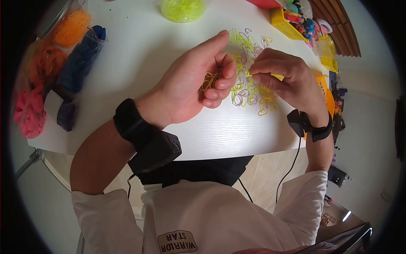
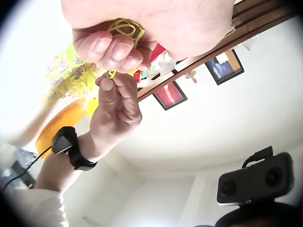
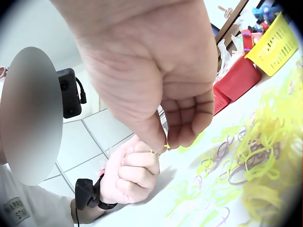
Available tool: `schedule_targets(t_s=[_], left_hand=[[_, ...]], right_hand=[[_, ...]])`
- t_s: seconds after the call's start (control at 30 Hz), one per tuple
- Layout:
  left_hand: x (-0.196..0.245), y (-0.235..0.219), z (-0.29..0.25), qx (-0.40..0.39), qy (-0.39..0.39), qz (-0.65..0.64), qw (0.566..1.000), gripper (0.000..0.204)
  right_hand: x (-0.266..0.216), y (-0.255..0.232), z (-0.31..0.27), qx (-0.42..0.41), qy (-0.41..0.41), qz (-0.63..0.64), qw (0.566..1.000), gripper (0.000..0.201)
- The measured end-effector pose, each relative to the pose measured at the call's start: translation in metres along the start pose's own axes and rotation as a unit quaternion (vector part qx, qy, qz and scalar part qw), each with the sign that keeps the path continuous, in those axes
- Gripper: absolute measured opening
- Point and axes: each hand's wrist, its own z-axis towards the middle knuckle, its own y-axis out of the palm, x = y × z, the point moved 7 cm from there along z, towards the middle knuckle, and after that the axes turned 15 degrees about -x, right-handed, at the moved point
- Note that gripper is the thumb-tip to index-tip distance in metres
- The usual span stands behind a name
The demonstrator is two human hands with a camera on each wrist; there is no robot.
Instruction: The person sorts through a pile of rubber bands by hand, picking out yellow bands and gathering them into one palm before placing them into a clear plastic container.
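Observation:
The left hand (image 1: 190, 76) is turned palm up, its fingers curled round a bunch of yellow rubber bands (image 1: 210, 80). In the left wrist view those bands (image 2: 127, 29) show between palm and fingers. Just right of it, the right hand (image 1: 287, 76) pinches a small yellow band between thumb and index finger; this band (image 2: 111, 74) shows at the fingertips in the left wrist view. Beneath and around the right hand, yellow-green and purple bands (image 1: 252, 99) lie scattered on the white table (image 1: 211, 131).
Bags of orange bands (image 1: 72, 28), dark blue bands (image 1: 80, 63) and pink bands (image 1: 30, 112) lie at the left. A tub of yellow-green bands (image 1: 182, 9) stands at the back. A yellow basket (image 1: 285, 26) with small toys and an orange container (image 1: 327, 95) are at the right.

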Motion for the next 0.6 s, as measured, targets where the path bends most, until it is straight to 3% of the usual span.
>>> schedule_targets(t_s=[0.33, 0.43, 0.53, 0.6], left_hand=[[-0.002, -0.005, 0.000, -0.003, -0.006, 0.015, 1.000, 0.051], [-0.006, -0.007, 0.002, -0.012, -0.009, 0.012, 1.000, 0.050], [-0.010, -0.005, 0.002, -0.006, -0.024, 0.010, 1.000, 0.049], [-0.012, 0.000, 0.002, -0.002, -0.033, 0.018, 0.999, 0.049]], right_hand=[[0.010, 0.001, -0.001, -0.031, 0.123, 0.032, 0.991, 0.013], [0.004, -0.001, -0.001, 0.002, 0.087, 0.013, 0.996, 0.012], [-0.015, -0.004, 0.002, 0.005, -0.029, -0.023, 0.999, 0.010], [-0.027, -0.002, 0.005, 0.005, -0.058, 0.003, 0.998, 0.015]])
